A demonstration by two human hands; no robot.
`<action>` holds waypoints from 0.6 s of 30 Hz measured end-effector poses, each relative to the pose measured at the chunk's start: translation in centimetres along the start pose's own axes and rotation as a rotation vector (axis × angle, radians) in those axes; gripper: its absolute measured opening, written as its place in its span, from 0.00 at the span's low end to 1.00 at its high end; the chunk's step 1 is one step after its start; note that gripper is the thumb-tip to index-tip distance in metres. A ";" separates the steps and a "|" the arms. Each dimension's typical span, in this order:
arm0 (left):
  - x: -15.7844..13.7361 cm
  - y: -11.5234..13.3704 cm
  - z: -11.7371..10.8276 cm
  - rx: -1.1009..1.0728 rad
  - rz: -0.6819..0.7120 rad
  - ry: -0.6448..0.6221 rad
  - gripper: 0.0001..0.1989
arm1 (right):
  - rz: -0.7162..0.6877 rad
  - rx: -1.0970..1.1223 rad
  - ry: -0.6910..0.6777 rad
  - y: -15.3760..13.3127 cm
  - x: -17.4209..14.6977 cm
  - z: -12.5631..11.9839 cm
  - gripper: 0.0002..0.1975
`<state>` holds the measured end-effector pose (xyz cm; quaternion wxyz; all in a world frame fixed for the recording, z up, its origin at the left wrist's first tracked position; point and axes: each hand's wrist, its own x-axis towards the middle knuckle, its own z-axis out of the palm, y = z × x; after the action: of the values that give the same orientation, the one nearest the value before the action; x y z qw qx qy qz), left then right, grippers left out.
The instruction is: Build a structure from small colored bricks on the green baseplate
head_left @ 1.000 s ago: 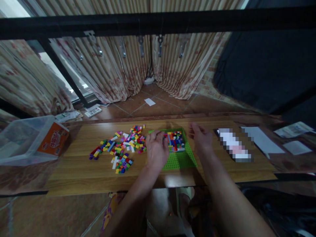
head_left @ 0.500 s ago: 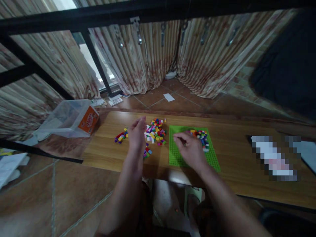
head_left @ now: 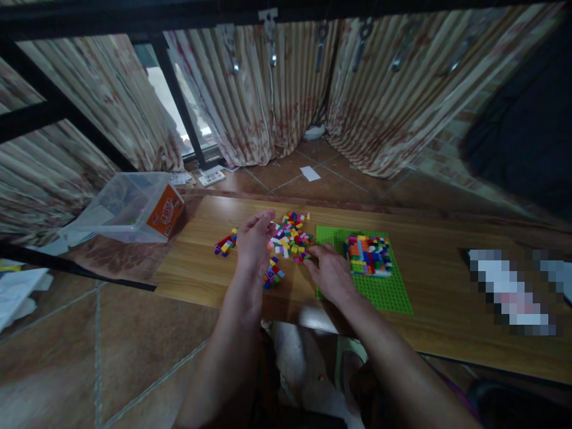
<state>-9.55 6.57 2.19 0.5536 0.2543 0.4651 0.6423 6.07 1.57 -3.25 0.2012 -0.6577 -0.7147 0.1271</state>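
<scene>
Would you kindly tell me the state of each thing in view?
Green baseplate: lying on the table, partly covered.
Brick block: assembled, atop the baseplate.
Loose bricks: scattered in heaps.
Left hand: partly curled, grip unclear.
Right hand: bent near loose bricks, grip unclear.
Clear box: beside the table.
White paper: lying flat.
Curtains: hanging in folds.

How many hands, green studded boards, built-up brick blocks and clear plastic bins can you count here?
Hands, left and right: 2
Green studded board: 1
Built-up brick block: 1
Clear plastic bin: 1
Total: 5
The loose bricks overlap and are partly hidden, so I left them out.
</scene>
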 end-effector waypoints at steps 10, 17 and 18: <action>-0.5 -0.7 0.5 0.247 0.006 -0.118 0.12 | 0.003 0.158 0.053 -0.3 0.4 0.3 0.06; -0.8 -2.9 1.0 0.615 0.101 -0.486 0.10 | -0.007 0.502 0.220 -0.7 0.5 -1.4 0.08; -1.0 -3.1 1.2 0.634 0.097 -0.511 0.10 | -0.001 0.537 0.241 -0.6 0.4 -1.6 0.08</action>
<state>-6.84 5.89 0.13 0.5144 0.5856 0.4750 0.4085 6.22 1.78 -1.55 0.4518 -0.5907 -0.6268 0.2325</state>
